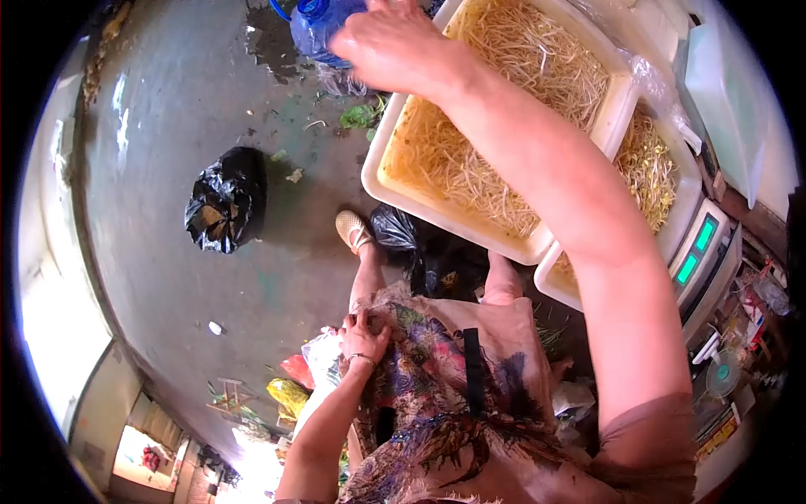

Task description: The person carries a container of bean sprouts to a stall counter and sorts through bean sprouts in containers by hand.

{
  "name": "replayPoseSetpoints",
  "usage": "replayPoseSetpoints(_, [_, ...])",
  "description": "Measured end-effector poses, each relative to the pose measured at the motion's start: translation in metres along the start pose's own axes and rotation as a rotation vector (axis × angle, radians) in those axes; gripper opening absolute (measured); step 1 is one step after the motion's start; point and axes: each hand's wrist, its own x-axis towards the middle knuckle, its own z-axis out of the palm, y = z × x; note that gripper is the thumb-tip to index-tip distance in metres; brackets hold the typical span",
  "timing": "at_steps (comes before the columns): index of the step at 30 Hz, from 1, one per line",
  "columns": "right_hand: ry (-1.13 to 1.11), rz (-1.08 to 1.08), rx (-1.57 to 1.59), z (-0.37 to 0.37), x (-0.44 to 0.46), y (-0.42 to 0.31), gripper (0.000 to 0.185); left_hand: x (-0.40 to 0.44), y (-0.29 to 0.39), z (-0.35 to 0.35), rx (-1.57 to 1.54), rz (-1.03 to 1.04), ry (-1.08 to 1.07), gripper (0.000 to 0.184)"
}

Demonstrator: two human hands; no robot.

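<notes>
At the top of the view, my right hand point(393, 49) is curled, its fingers partly hidden and cut off by the frame edge. It overlaps a blue translucent plastic jug point(315, 27); I cannot tell whether it touches the jug. My right arm reaches over a large white tub point(375, 160) holding bean sprouts point(457, 160) in yellowish light. My left hand point(365, 340) rests on the patterned dress point(428, 353) over my leg, holding nothing, fingers slightly apart.
A second tub of yellow-headed sprouts point(646, 164) sits at right beside a scale with green displays point(697, 250). A black plastic bag point(225, 200) stands on the grey floor. Green leaves point(359, 116) lie near the tub. Another black bag point(395, 228) is by my foot.
</notes>
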Motion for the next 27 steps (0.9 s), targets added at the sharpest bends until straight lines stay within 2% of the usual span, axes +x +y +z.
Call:
replayPoseSetpoints(2, [0.421,0.005,-0.423,0.000,-0.025,0.013,0.029,0.003,-0.005,0.003,-0.009,0.011,0.010,0.061])
replayPoseSetpoints(3, [0.432,0.046,-0.417,-0.009,-0.034,0.009,0.027,0.004,-0.008,0.007,-0.019,0.021,0.003,0.061])
replayPoseSetpoints(4, [0.411,0.108,-0.092,-0.025,-0.048,-0.005,0.034,0.000,-0.008,0.009,-0.019,0.020,-0.001,0.061])
replayPoseSetpoints(5, [0.411,0.104,-0.095,-0.026,-0.059,0.001,0.034,0.003,-0.005,0.006,-0.020,0.021,0.012,0.060])
replayPoseSetpoints(7, [0.681,0.145,0.482,-0.014,-0.081,0.019,0.024,0.001,0.003,-0.003,-0.029,0.003,0.006,0.059])
replayPoseSetpoints(8, [0.679,0.144,0.488,-0.009,-0.096,0.024,0.024,-0.002,0.005,-0.006,-0.037,-0.012,-0.007,0.059])
replayPoseSetpoints(10, [0.713,0.332,0.855,-0.001,-0.126,0.024,0.026,-0.003,0.008,-0.008,-0.033,-0.016,-0.009,0.058])
replayPoseSetpoints(11, [0.713,0.333,0.857,0.004,-0.136,0.028,0.026,-0.003,0.008,-0.009,-0.030,-0.013,-0.012,0.058])
replayPoseSetpoints(13, [0.872,0.430,1.165,0.015,-0.156,0.041,0.026,-0.003,0.008,-0.006,-0.021,-0.015,-0.015,0.058])
replayPoseSetpoints(20, [1.089,0.435,1.434,0.033,-0.181,0.069,0.031,-0.002,0.009,0.001,-0.009,-0.005,0.000,0.058])
replayPoseSetpoints(27, [1.098,0.412,1.456,0.046,-0.186,0.081,0.032,-0.003,0.011,0.003,0.005,-0.022,-0.009,0.058])
